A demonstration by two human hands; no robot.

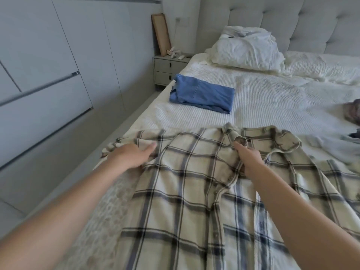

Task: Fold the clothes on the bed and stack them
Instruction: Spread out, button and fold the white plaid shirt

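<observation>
Your fingers (150, 150) on the left hand (128, 157) are lying nearly straight, pressing flat on the shoulder of the cream flannel shirt with dark plaid lines (185, 191), while the fingers of your right hand (250, 159) are curling around a fold of fabric just below the collar — you are pinching the shirt there. The shirt is lying spread out, front side up, across the near part of the white ribbed bedspread (263, 98), its collar pointing toward the headboard and its left sleeve bunching at the mattress edge beside your left hand.

Farther up the bed, well apart from the shirt, a folded blue garment (202, 94) is sitting as a neat rectangle near the left edge. At the right edge of the view, a few unfolded clothes (348, 129) are lying in a blurred heap — what they are I cannot tell. A rumpled white pillow (247, 49) is resting against the grey tufted headboard (292, 20). Beside the bed, a pale two-drawer nightstand (169, 69) is standing with a wooden frame (160, 34) leaning on the wall above it.
</observation>
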